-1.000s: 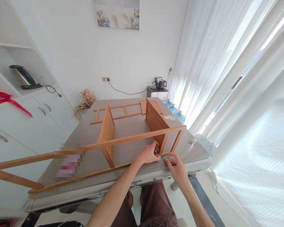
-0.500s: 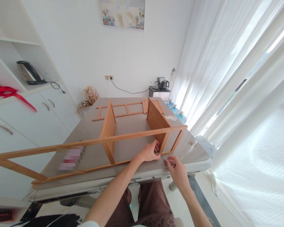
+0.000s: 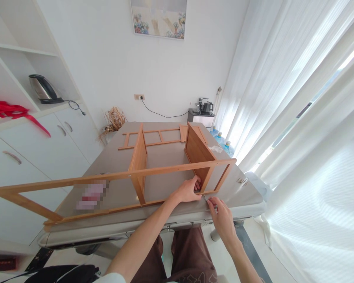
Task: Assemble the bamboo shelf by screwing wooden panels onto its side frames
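Right of lower centre, your left grip (image 3: 189,190) clasps the wooden frame (image 3: 174,168), probably light, stiff, best held by its rails; your right grip (image 3: 222,211) pinches a thin metal piece (image 3: 205,198).

Bare left hand (image 3: 188,192): fingers (image 3: 197,185) curled inward, forearm (image 3: 146,236) extended. Bare right hand (image 3: 222,214): near left hand, lower, thumb and fingertips pinched.

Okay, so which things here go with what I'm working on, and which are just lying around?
With the work:
Wooden frame, in your left hand
Slim metal piece, in your right hand
Small fasteners, probably
Ladder-like wooden piece, probably

Just around:
Kettle
Red ribbon
Dried plants
Water bottles
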{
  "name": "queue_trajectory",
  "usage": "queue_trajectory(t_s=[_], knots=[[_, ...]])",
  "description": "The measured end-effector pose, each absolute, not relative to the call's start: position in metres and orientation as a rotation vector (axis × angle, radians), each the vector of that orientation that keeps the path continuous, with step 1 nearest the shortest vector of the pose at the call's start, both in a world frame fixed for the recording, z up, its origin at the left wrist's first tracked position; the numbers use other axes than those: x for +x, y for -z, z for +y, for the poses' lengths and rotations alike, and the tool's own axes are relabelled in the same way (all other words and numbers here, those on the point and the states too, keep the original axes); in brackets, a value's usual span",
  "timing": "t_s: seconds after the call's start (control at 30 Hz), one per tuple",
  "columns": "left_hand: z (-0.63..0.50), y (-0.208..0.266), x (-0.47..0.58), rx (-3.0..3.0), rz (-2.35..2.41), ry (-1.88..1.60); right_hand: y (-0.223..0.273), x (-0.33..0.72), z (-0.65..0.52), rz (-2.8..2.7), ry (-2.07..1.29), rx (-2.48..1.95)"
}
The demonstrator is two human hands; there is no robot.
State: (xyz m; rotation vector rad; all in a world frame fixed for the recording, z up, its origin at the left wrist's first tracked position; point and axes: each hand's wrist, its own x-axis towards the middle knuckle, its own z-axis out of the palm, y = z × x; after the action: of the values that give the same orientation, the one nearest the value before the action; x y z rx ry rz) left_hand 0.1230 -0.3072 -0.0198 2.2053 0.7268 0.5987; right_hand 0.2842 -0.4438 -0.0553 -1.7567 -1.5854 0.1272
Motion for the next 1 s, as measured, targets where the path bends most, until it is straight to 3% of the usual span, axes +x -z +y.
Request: queue_trajectory(t_s=[0.77, 1.0], knots=[[-0.3061, 0.0209, 0.1226, 2.222, 0.736, -0.593, 0.0557, 0.2754, -0.4446, -1.803, 0.226, -1.722], [-0.3053, 0.0208, 0.1218, 2.23, 0.734, -0.596, 0.0566, 0.2796, -0.4409, -1.594, 0.003, -1.763]])
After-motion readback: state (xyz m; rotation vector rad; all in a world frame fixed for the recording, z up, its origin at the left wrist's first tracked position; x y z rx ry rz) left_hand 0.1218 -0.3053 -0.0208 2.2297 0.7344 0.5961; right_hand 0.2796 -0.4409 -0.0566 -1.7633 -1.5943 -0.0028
